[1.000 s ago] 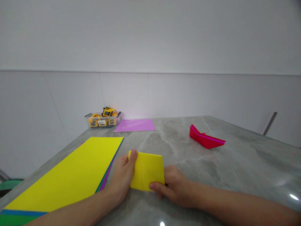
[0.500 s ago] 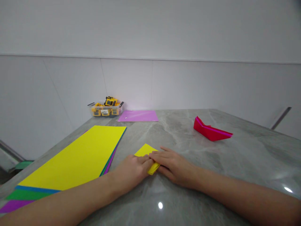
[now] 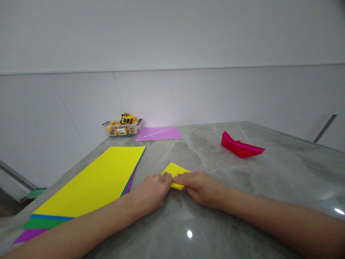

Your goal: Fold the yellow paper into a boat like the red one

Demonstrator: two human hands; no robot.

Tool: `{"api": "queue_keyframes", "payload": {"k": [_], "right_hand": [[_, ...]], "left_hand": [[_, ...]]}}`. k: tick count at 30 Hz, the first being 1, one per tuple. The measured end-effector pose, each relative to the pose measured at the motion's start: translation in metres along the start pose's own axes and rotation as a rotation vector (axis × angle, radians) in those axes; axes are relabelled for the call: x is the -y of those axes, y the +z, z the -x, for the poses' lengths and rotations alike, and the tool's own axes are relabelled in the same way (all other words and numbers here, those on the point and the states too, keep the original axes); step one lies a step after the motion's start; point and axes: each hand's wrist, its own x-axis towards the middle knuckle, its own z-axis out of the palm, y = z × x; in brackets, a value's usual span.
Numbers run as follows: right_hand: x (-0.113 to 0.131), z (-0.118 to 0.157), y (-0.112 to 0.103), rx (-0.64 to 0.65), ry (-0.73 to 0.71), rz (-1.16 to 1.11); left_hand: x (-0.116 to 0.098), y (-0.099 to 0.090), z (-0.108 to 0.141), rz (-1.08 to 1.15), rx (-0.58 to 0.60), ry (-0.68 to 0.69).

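On tbl [image 3: 212, 230], folded yellow ppr [image 3: 175, 170] points corner fwd, long axis unclear.

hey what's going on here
Someone has both bare hands on a small folded yellow paper, low over the gray table. The fingers of the left hand and right hand rest on it, close together. A stack of colored sheets lies to the left, yellow on top, and a red boat sits farther back to the right.
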Motion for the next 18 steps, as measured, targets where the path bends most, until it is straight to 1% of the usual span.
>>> {"api": "queue_keyframes", "payload": {"k": [2,3,5,7,9,11,12,14,16,18], "right_hand": [[0.0,0.003,0.001,-0.064,0.017,-0.046],[-0.001,0.004,0.002,-0.124,0.018,-0.075],[-0.005,0.004,0.002,-0.305,0.059,-0.136],[-0.011,0.002,0.001,-0.521,0.199,-0.251],[-0.016,-0.003,0.001,-0.669,0.363,-0.503],[-0.019,-0.008,0.001,-0.694,0.45,-0.832],[-0.019,-0.01,0.002,-0.694,0.462,-0.966],[-0.016,-0.014,0.003,-0.714,0.448,-1.148],[-0.011,-0.017,0.004,-0.73,0.426,-1.279],[-0.004,-0.018,0.003,-0.702,0.426,-1.4]], "left_hand": [[-0.004,-0.002,0.002,0.026,-0.008,0.022],[-0.005,-0.004,0.003,0.059,-0.032,0.04],[-0.005,-0.005,0.003,0.151,-0.128,0.05],[0.0,-0.005,0.0,0.265,-0.269,-0.008],[0.006,-0.003,-0.003,0.396,-0.364,-0.127],[0.009,-0.002,-0.006,0.535,-0.369,-0.252],[0.008,-0.001,-0.007,0.602,-0.366,-0.308],[0.002,0.001,-0.009,0.779,-0.386,-0.389],[-0.008,0.003,-0.01,1.033,-0.416,-0.4],[-0.016,0.005,-0.011,1.277,-0.442,-0.356]]}}
